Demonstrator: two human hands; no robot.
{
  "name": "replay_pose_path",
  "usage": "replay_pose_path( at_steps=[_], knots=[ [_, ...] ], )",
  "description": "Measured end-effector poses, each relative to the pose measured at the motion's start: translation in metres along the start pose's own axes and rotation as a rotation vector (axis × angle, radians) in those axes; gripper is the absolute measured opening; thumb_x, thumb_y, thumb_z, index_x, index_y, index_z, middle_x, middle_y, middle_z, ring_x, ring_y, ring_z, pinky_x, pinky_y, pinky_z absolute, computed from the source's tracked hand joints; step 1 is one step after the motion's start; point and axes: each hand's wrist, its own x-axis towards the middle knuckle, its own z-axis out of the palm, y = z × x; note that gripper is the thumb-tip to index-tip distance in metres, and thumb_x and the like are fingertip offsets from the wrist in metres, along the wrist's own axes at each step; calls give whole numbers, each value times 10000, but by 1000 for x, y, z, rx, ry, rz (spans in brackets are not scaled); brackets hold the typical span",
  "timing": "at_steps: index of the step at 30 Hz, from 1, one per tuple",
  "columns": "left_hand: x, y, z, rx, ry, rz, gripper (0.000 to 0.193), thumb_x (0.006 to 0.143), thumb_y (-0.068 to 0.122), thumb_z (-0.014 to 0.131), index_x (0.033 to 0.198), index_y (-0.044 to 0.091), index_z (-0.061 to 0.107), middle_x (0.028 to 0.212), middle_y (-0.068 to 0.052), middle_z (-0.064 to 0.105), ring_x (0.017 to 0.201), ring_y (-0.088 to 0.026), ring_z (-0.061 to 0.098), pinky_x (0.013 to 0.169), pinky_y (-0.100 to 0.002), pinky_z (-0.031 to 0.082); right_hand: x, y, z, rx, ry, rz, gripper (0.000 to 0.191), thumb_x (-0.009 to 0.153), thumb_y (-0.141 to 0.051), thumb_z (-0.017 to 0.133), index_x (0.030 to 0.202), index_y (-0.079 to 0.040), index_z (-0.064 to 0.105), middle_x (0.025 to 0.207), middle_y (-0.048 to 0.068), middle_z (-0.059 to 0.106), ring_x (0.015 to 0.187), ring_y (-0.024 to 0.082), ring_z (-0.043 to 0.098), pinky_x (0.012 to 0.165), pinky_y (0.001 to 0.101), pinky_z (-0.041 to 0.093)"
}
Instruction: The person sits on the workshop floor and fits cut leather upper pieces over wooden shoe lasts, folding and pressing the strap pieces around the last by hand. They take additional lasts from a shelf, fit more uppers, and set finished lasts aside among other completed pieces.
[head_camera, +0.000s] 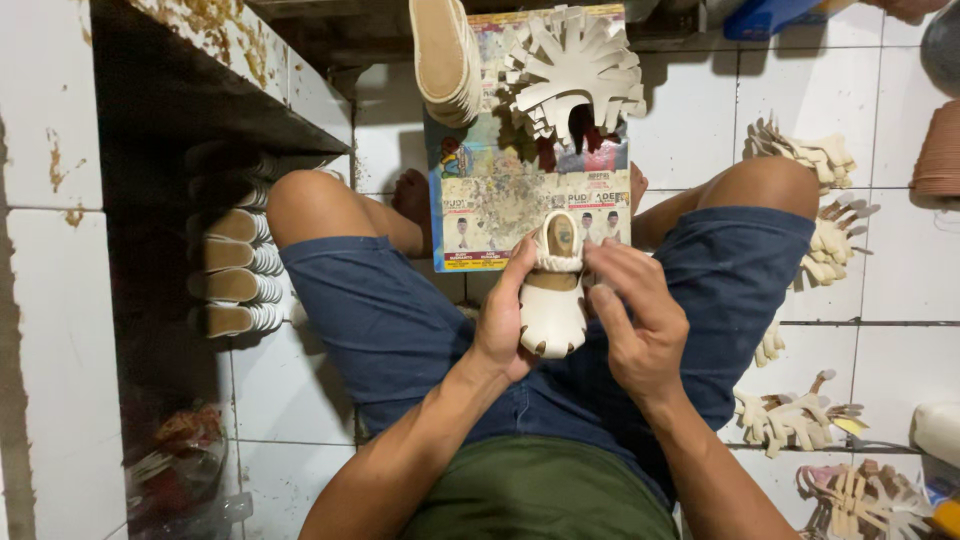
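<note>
A small cream shoe upper (553, 300) on a last is held over my lap, toe toward me. My left hand (503, 320) grips its left side, thumb up along the edge near the heel. My right hand (632, 315) is on its right side, fingers pinching the upper's edge by the braided collar. Just beyond it a printed, glue-stained board (500, 190) lies between my knees, with a pile of cream cut upper pieces (575, 70) and a stack of tan insoles (445, 60) on its far end.
I sit on a white tiled floor (690, 120) in blue shorts. A row of soled shoes (232, 270) lies under a dark shelf at left. Several piles of cream cut pieces (800, 150) (790, 420) lie on the tiles at right.
</note>
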Motion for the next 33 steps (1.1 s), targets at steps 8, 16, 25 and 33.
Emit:
replay_pose_path(
  at_steps=[8, 16, 25, 33],
  knots=[
    [19, 15, -26, 78, -5, -102, 755, 1066, 626, 341, 1286, -46, 605, 1077, -231, 736, 919, -265, 728, 813, -376, 621, -36, 49, 8, 463, -71, 682, 444, 1073, -339, 503, 903, 34, 674, 723, 105, 653, 544, 154, 565, 492, 301, 486],
    [11, 45, -13, 746, 114, 380, 763, 987, 518, 579, 1540, 43, 352, 1603, -180, 400, 1498, -286, 371, 1227, -408, 295, -28, 41, 15, 637, -266, 989, 385, 936, -363, 646, 859, 14, 655, 523, 36, 506, 404, 166, 487, 426, 310, 425],
    [-78, 164, 2, 1744, -664, -38, 899, 688, 403, 878, 1475, 153, 522, 1381, -91, 651, 1309, -283, 601, 1113, -405, 447, 5, 45, 26, 467, -889, 929, 392, 790, -312, 672, 928, 50, 733, 569, 40, 584, 364, 123, 438, 320, 284, 299],
    [-170, 163, -133, 453, 65, 420, 772, 848, 68, 749, 1544, 122, 418, 1269, -84, 641, 1085, -225, 676, 944, -376, 593, 10, 31, 93, 568, -726, 770, 467, 1076, -361, 546, 1064, 92, 661, 672, 55, 527, 587, 184, 491, 550, 335, 418]
  ],
)
